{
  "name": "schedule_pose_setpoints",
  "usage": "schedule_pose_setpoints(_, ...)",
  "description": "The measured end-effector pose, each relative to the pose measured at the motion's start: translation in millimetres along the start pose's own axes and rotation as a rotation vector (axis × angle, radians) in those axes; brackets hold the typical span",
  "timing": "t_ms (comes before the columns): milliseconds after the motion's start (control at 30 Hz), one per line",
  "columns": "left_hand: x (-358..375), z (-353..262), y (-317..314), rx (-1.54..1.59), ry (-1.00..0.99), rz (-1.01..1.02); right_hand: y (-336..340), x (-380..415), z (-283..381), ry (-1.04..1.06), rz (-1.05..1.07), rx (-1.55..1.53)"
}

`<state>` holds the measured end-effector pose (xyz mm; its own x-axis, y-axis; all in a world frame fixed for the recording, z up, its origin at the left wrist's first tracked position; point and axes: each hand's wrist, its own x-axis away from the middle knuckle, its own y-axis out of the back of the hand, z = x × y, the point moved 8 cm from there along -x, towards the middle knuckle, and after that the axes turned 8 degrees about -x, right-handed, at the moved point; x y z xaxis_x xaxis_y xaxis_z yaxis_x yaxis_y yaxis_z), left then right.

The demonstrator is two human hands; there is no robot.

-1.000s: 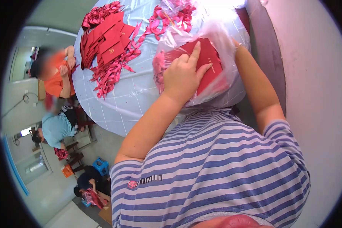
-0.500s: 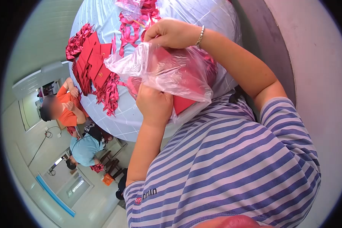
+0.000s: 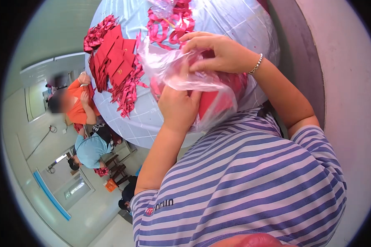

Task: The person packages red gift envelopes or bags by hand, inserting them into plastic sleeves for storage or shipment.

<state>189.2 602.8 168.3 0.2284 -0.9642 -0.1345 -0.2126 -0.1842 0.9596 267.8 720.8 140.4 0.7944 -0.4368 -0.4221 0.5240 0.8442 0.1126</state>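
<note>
A clear plastic bag (image 3: 224, 87) with flat red pieces inside lies at the near edge of the round table. My left hand (image 3: 174, 106) is closed around the bag's gathered edge, fingers bent into the film. My right hand (image 3: 220, 53), with a beaded bracelet at the wrist, is at the bag's upper side; its fingers and thumb are spread apart and partly over the film. What the fingertips touch behind the plastic is hard to see. To the left, a fanned pile of red packets (image 3: 120, 71) with small gold emblems lies beside bunched red ribbons (image 3: 130, 96).
A pale blue cloth under clear plastic covers the table (image 3: 231, 24). Loose pink-red ribbons (image 3: 169, 26) and another crumpled plastic bag (image 3: 163, 7) lie at the far side. A person in orange (image 3: 79, 106) and one in light blue (image 3: 90, 151) are at the left.
My right hand has let go of the bag's upper edge and its fingers have spread. My left hand keeps its hold. The whole view has shifted slightly.
</note>
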Motion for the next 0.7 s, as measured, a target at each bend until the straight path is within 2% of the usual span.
schedule_pose_setpoints(33, 1, -1, 0, -0.027, -0.001, 0.025, 0, -5, -4, -0.043, -0.063, -0.055)
schedule_pose_setpoints(100, 2, -3, 1, -0.081, -0.029, 0.015, 6, -15, 3, 0.011, -0.191, -0.095)
schedule_pose_setpoints(200, -2, -5, 3, -0.128, -0.035, -0.008, 7, -19, 20, -0.074, -0.218, 0.182)
schedule_pose_setpoints(233, -3, -4, 2, -0.119, -0.023, -0.021, 4, -18, 30, 0.050, -0.290, 0.162)
schedule_pose_setpoints(300, -3, -7, -1, -0.150, -0.063, -0.022, -8, -21, 32, 0.003, -0.254, 0.135)
schedule_pose_setpoints(367, -1, -5, 0, -0.126, -0.021, -0.017, -23, -21, 39, -0.094, -0.192, 0.152)
schedule_pose_setpoints(433, 1, -2, 1, -0.049, -0.058, -0.046, -41, -18, 40, 0.070, -0.231, 0.268)
schedule_pose_setpoints(467, 0, 0, 3, -0.005, 0.022, -0.019, -47, -21, 32, -0.086, -0.282, 0.338)
schedule_pose_setpoints(533, 5, 4, 4, 0.013, 0.032, -0.032, -51, -24, 25, -0.253, -0.310, 0.343)
schedule_pose_setpoints(700, 7, 15, 8, 0.129, -0.040, -0.119, -53, -19, 16, -0.147, -0.346, 0.439)
